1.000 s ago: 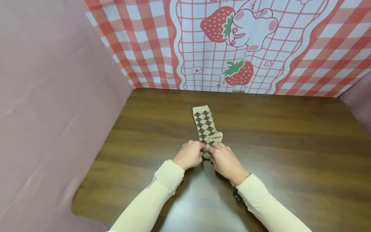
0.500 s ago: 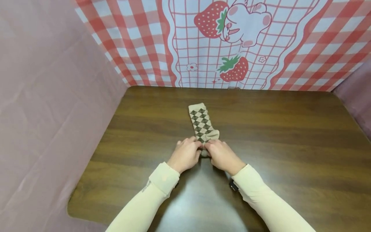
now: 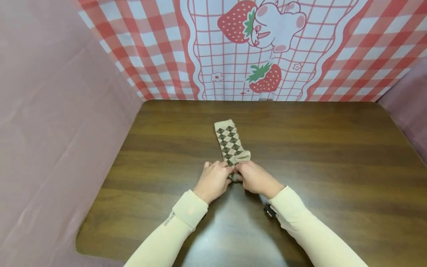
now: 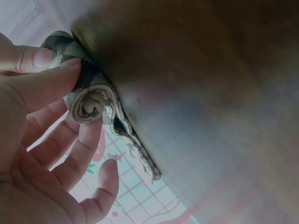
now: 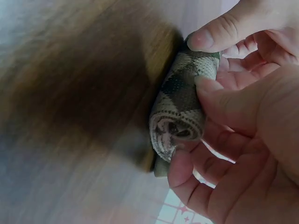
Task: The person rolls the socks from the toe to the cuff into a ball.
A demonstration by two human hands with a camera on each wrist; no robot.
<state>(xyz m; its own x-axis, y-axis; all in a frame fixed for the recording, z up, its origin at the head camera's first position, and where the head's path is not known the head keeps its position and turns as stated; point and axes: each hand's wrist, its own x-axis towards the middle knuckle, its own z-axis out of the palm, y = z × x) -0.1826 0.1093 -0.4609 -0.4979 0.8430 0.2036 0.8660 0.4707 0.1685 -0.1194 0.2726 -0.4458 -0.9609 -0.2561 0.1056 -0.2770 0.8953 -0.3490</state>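
Our left hand (image 3: 213, 180) and right hand (image 3: 258, 178), fingers half-curled, pinch the sock (image 3: 229, 142) at its near roll (image 4: 88, 105); we judge it partly rolled, next needing even turns toward the far cuff (image 3: 223, 125).

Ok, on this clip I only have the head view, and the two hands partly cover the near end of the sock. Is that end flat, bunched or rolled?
Observer: Rolled. The left wrist view shows the end of the sock coiled in a spiral.

Operator: And the side of that roll by the right hand, what does it look like?

Observer: From the right wrist view, that side shows a small dark gap inside the coil.
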